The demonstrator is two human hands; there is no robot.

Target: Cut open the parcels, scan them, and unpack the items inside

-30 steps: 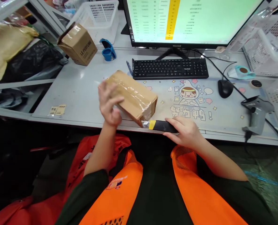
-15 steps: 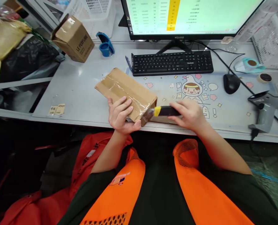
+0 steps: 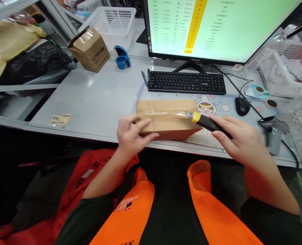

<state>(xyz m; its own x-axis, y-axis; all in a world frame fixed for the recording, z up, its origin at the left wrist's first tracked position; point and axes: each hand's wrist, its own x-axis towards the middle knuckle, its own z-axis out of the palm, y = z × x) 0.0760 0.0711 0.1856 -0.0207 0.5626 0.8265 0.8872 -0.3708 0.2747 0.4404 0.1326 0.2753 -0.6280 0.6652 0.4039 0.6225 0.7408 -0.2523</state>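
Note:
A taped brown cardboard box (image 3: 166, 124) lies near the desk's front edge, its long side roughly parallel to that edge. My left hand (image 3: 133, 134) grips its left end, with the thumb along the near side and the fingers on top; motion blurs it a little. In my right hand (image 3: 239, 139) is a black and yellow utility knife (image 3: 212, 126), pointing left. Its blade end is at the clear tape near the right end of the box top. Whether the blade cuts into the tape I cannot tell.
Behind the box stand a keyboard (image 3: 186, 82) and a monitor (image 3: 217, 30). A mouse (image 3: 242, 106) and a barcode scanner (image 3: 274, 132) are on the right. Farther left are a blue cup-like holder (image 3: 122, 62), a perfume carton (image 3: 91, 51) and a white basket (image 3: 120, 30).
The box has turned from slanted to parallel with the desk edge and sits farther right. The knife has moved from the box's near right end up onto the top tape.

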